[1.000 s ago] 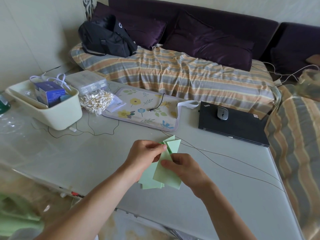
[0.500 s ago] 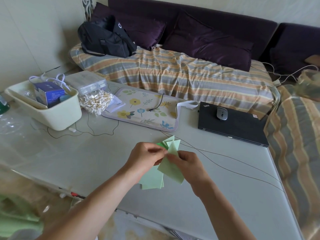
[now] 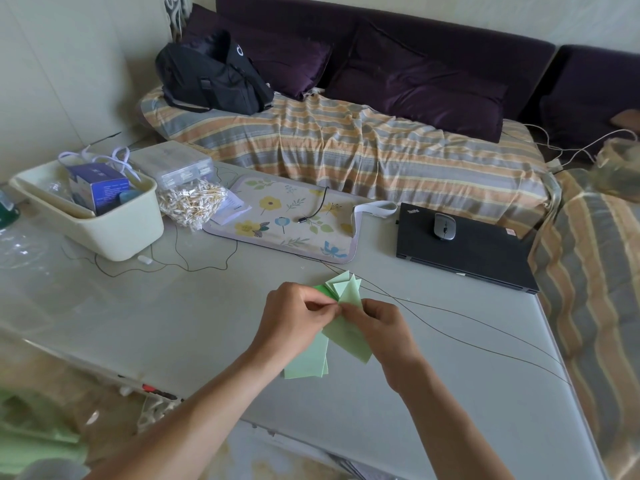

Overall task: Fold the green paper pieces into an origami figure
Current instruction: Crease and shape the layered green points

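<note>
Above the grey table (image 3: pixel 180 323) both my hands hold a cluster of pale green paper pieces (image 3: pixel 346 334). My left hand (image 3: pixel 294 320) pinches the papers at their middle with curled fingers. My right hand (image 3: pixel 381 330) pinches the same spot from the right, thumb against the left hand's fingertips. Folded points (image 3: pixel 343 284) stick up behind the hands, one darker green. Long flat strips (image 3: pixel 308 362) hang down below my left wrist. How the pieces join under the fingers is hidden.
A cream tub (image 3: pixel 104 230) with a blue box stands at the left, a bag of small sticks (image 3: pixel 190 206) beside it. A floral pad (image 3: pixel 294 220) lies behind the hands, a black laptop (image 3: pixel 464 251) with a mouse (image 3: pixel 444 226) to the right. Thin cables (image 3: pixel 450 327) cross the table.
My right hand has slid up the paper to meet the left hand's fingertips. The front green piece has tilted further, its lower end swinging out to the right.
</note>
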A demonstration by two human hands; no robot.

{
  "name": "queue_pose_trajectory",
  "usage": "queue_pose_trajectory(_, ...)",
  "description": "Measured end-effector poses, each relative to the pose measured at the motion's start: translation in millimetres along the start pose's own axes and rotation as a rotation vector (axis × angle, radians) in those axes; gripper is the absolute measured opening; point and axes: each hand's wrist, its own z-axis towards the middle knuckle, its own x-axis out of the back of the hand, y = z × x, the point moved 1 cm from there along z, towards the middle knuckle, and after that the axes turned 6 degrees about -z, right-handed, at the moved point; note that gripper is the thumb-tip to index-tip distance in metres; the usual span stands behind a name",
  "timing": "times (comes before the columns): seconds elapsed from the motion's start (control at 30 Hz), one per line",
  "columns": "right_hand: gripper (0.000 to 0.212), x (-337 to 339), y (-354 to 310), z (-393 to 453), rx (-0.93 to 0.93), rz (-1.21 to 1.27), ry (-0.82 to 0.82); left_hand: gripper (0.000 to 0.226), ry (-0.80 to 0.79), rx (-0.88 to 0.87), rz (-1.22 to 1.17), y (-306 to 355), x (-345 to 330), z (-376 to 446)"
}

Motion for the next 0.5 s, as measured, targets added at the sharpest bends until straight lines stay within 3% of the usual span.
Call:
queue_pose_trajectory(0.27, 0.029, -2.2, -0.9, -1.2, 0.020, 0.012, 0.003, 0.006, 0.024, 0.027, 0.004, 1.2, 1.1, -1.6)
queue_pose_trajectory(0.5, 0.029, -4.0, -2.8, -2.3, 0.033, 0.013, -0.007, 0.004, -0.013, 0.198, -0.192, -1.3, 1.4, -0.8)
